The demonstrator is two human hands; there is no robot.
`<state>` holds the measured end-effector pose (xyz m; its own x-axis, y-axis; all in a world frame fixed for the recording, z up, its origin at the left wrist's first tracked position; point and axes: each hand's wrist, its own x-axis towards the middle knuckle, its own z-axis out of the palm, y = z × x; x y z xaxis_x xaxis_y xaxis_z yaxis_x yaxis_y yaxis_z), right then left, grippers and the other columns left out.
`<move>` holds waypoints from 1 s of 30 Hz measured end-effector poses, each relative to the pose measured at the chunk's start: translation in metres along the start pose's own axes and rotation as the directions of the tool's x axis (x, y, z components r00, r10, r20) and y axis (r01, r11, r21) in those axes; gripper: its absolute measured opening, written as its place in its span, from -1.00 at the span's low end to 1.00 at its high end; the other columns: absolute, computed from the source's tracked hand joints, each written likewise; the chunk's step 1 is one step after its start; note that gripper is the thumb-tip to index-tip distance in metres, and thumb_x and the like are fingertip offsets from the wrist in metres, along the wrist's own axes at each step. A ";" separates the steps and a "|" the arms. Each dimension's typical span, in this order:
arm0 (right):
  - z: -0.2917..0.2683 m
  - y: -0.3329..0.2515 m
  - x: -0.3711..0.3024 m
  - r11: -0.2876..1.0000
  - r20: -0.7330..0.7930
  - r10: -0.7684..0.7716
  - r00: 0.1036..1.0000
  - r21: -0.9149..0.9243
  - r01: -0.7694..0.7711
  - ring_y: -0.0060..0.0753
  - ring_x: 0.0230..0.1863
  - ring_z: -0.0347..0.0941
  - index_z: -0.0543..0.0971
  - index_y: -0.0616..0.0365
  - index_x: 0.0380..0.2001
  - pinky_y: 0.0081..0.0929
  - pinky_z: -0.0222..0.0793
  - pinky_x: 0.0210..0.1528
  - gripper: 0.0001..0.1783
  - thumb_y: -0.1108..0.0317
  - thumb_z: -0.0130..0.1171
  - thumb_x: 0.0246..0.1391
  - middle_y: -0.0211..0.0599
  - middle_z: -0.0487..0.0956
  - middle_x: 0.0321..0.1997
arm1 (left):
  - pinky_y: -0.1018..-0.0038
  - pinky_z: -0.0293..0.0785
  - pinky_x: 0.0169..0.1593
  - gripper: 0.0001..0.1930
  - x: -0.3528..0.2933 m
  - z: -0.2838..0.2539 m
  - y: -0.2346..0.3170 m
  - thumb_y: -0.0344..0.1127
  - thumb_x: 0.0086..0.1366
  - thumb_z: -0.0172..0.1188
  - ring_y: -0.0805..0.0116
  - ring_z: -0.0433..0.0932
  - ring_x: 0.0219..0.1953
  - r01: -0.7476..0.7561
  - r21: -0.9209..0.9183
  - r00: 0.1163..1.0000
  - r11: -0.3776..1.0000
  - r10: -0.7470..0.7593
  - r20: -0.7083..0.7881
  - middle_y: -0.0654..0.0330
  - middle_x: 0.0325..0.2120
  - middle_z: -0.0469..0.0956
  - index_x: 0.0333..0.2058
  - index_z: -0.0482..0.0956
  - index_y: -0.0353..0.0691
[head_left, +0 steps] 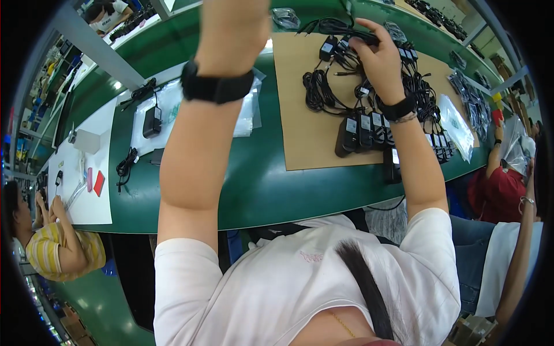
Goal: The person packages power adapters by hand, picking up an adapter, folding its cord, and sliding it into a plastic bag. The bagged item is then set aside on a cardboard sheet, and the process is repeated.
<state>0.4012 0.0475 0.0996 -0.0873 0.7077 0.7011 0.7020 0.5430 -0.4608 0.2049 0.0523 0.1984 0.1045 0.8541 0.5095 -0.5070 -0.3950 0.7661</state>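
My right hand (382,63) reaches over the far side of a brown board (306,144). Its thumb and forefinger close around a coiled black cable (332,26). Beneath and around this hand lie several black power adapters (348,135) with cords, some lined up in a row. Another cable coil (317,92) rests on the board to the hand's left. My left arm is raised, with a black band round the wrist; the left hand (235,29) is blurred and runs past the top edge, so its fingers are hidden.
Clear plastic bags (248,115) and a black adapter (152,121) lie on the green table (254,190), left of the board. More bagged items (470,104) are at the right. A co-worker in yellow stripes (63,254) sits left; a person in red (502,193) is at right.
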 end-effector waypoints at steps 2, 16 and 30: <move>-0.005 0.007 -0.001 0.618 0.232 0.300 0.925 0.692 -0.374 -0.57 -0.30 0.43 0.46 0.23 -0.17 -0.64 0.32 -0.17 -0.74 0.36 0.08 0.06 -0.37 0.52 -0.26 | 0.62 0.43 -0.31 -0.71 -0.008 0.011 0.020 -0.17 0.14 0.20 0.49 0.50 -0.37 -0.185 -0.058 0.979 0.981 0.179 -0.098 0.25 -0.41 0.50 -0.25 0.45 -0.24; 0.061 -0.124 -0.023 0.479 0.327 -0.239 0.914 0.859 -0.182 -0.24 0.20 0.14 0.22 0.27 0.06 -0.37 0.01 0.21 -0.37 0.26 0.20 -0.04 -0.14 0.21 0.21 | 0.06 0.40 -0.04 -0.70 -0.051 -0.092 0.038 -0.25 0.22 0.08 0.15 0.47 -0.20 -0.278 -0.264 0.919 0.923 0.176 -0.352 -0.01 -0.28 0.42 -0.16 0.26 -0.26; 0.106 -0.118 -0.034 0.446 0.469 0.044 0.882 0.781 -0.438 -0.66 -0.45 0.32 0.33 0.28 -0.03 -0.68 0.26 -0.41 -0.65 0.28 -0.19 0.22 -0.39 0.47 -0.36 | 0.59 0.42 -0.36 -0.79 -0.110 -0.130 -0.001 -0.32 0.07 0.24 0.52 0.45 -0.48 0.328 -0.090 0.931 0.940 -0.338 -0.137 0.26 -0.50 0.49 -0.38 0.50 -0.32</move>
<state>0.2465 0.0071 0.0730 -0.3775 0.8603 0.3427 -0.2006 0.2853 -0.9372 0.0826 0.0025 0.0907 0.1514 0.9751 0.1621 -0.5194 -0.0611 0.8523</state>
